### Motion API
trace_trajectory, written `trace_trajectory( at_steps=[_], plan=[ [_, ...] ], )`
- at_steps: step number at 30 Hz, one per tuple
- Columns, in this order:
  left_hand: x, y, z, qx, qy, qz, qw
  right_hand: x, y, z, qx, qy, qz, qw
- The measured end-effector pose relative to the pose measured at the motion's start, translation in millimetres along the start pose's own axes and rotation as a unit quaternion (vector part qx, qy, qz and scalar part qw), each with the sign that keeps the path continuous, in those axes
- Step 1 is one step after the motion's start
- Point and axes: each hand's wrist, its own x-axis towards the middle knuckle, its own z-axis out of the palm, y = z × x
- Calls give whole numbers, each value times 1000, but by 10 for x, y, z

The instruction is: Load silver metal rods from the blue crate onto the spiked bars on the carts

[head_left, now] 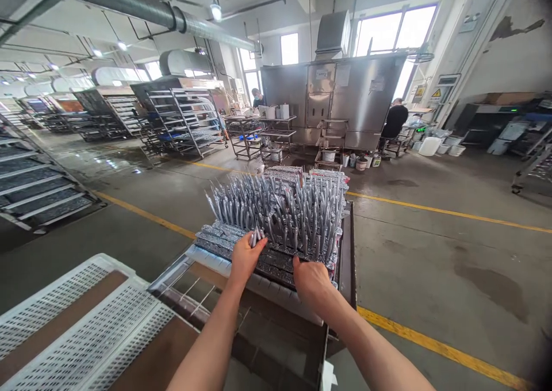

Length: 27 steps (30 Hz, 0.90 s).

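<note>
Rows of slim silver-grey pieces [308, 210] stand upright in speckled dark strips [271, 259] on a metal rack in front of me. My left hand [246, 256] is closed round a few of these silver pieces [256, 236], lifted at the near left of the rows. At the near edge of the rows, my right hand [313, 276] reaches to the base of the standing pieces. Its fingertips are mostly hidden behind the hand, so I cannot see whether they grip a piece.
White perforated trays [99, 322] lie at the lower left. Shelf racks [38, 178] stand on the left. Beyond a yellow floor line [431, 207] is a large steel booth [319, 103], with a person [394, 121] seated at its right and another person [257, 98] at its left.
</note>
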Motion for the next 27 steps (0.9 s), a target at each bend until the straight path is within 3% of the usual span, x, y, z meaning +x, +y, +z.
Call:
trace_trajectory(
  at_steps=[14,17,20,23,27],
  plan=[
    [8,84,-120,-45,-41,14,998,-14,-6,-35,6,-9,-3,1000],
    [88,200,-295,-77,-36,19,996,10,-2,4,8,-9,-1,1000],
    [154,367,-551,-134,20,7,991,24,7,15,6,-2,-9,1000],
    [79,489,-703,-271,55,-72,958,-9,41,-27,16,10,-12,1000],
    [-255,523,-618,-457,27,-186,869,-225,107,-50,115,66,-5,991]
  ],
)
